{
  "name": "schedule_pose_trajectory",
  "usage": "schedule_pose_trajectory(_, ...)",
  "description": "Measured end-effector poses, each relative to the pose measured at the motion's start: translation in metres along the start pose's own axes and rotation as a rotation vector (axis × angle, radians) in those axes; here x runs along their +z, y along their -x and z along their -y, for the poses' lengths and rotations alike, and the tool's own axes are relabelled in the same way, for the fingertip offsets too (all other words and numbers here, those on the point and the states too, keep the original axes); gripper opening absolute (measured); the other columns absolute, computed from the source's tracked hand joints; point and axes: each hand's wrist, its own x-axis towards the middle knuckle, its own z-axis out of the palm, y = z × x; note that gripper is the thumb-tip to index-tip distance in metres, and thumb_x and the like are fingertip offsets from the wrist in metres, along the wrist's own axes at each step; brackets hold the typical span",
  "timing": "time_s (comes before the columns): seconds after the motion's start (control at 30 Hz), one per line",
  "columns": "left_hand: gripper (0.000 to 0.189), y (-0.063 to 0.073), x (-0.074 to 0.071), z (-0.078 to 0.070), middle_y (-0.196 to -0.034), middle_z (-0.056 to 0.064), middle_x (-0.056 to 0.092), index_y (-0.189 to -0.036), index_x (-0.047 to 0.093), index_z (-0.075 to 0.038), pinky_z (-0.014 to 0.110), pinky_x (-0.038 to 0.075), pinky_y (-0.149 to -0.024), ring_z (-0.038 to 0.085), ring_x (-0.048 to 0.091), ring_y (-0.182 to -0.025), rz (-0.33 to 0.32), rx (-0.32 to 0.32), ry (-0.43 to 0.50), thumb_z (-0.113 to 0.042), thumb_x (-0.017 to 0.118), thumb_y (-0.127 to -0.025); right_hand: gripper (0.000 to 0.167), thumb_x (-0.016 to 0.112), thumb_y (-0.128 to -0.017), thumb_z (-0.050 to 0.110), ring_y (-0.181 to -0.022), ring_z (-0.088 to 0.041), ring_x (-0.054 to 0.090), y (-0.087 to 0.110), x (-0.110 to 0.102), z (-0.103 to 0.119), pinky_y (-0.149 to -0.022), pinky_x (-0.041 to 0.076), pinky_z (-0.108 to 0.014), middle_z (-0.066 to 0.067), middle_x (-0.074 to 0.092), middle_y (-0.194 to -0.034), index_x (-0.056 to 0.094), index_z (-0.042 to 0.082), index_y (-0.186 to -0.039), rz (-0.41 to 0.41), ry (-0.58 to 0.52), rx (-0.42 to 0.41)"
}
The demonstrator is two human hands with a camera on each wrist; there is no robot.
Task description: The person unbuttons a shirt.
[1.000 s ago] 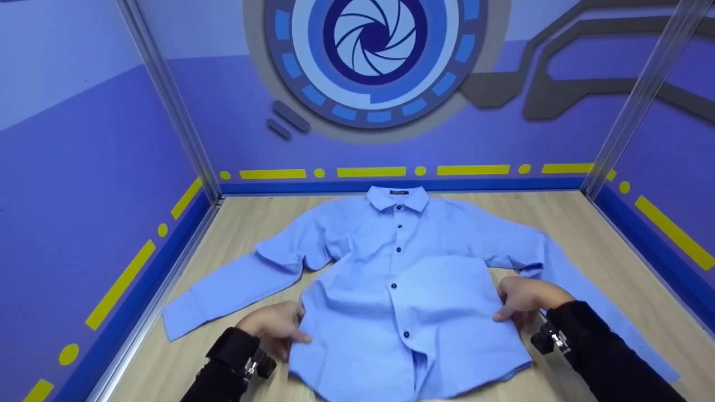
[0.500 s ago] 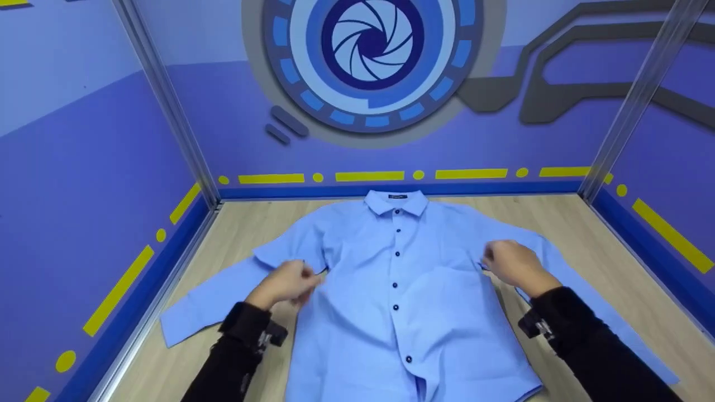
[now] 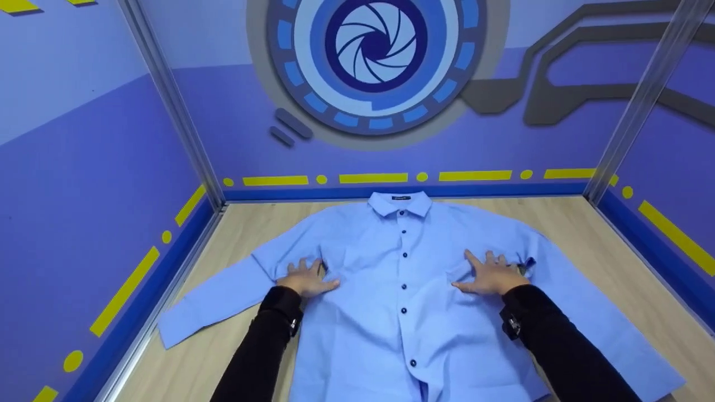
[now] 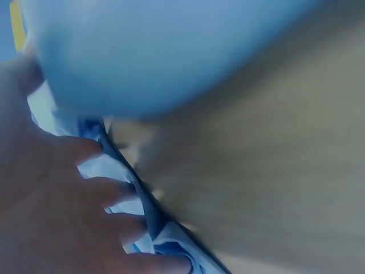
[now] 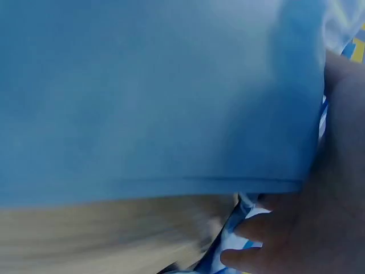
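Shirt of light-blue collared cloth [image 3: 374, 301]; on pale wood-grain table [image 3: 190, 363]; my left hand [image 3: 306, 278], right hand [image 3: 491, 276] both kinda splayed on it, fingers loose

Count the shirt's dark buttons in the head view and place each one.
6, running down the shirt: top button at the collar, second, third, fourth and fifth below it, sixth nearest the picture's bottom edge. Others may be hidden.

Black sleeves [image 3: 251, 352] meet black wrist bands [image 3: 281, 300].
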Motion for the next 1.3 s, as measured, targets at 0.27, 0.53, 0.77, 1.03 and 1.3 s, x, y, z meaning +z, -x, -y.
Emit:
schedule_pose_trajectory(0.27,0.106,0.006,-0.004,-0.007,-0.159,0.027,0.024,-0.157,0.03,-0.007,0.077,0.024,-0.104,0.053,0.02,-0.145,-0.145,-0.005,-0.162,-0.062,0.077,-0.079,0.112,0.066,-0.081,0.072,-0.141,-0.065,0.005,-0.007,-0.007,0.001,-0.105,0.005,-0.081,-0.04,0.011,-0.157,0.02,0.006,-0.16,-0.085,0.015,-0.077)
schedule_pose_trajectory(0.53,0.09,0.009,0.007,-0.061,-0.156,0.024,0.034,-0.153,0.04,-0.009,0.062,0.022,-0.116,0.048,0.028,-0.143,-0.228,0.334,-0.208,-0.055,0.076,-0.084,0.048,0.057,-0.1,0.021,-0.14,-0.05,0.033,-0.01,0.005,0.046,-0.115,0.025,-0.061,-0.031,0.039,-0.15,0.053,-0.002,-0.141,-0.231,-0.068,-0.36)
schedule_pose_trajectory(0.77,0.11,0.01,0.02,-0.067,-0.163,0.022,0.021,-0.159,0.031,-0.019,0.061,0.024,-0.116,0.051,0.016,-0.147,0.003,0.281,-0.241,-0.069,0.077,-0.073,0.066,0.061,-0.1,0.04,-0.135,-0.065,0.027,0.001,0.015,0.064,-0.108,0.027,-0.071,-0.042,0.03,-0.149,0.043,0.0,-0.149,-0.062,0.04,-0.142)
schedule_pose_trajectory(1.03,0.11,0.003,0.012,-0.053,-0.167,0.016,0.009,-0.161,0.025,-0.026,0.064,0.019,-0.117,0.046,0.003,-0.151,0.083,0.227,-0.201,-0.064,0.081,-0.074,0.095,0.058,-0.089,0.071,-0.142,-0.063,0.007,-0.007,0.02,0.062,-0.11,0.017,-0.074,-0.038,0.01,-0.158,0.028,0.014,-0.159,0.023,0.044,-0.096)
schedule_pose_trajectory(1.3,0.111,0.0,0.013,-0.053,-0.167,0.014,0.007,-0.161,0.023,-0.027,0.066,0.018,-0.115,0.045,0.0,-0.151,0.083,0.189,-0.159,-0.061,0.082,-0.074,0.082,0.058,-0.097,0.056,-0.144,-0.055,0.02,-0.021,0.01,0.053,-0.115,0.018,-0.067,-0.033,0.022,-0.158,0.031,0.007,-0.157,-0.114,-0.178,-0.21)
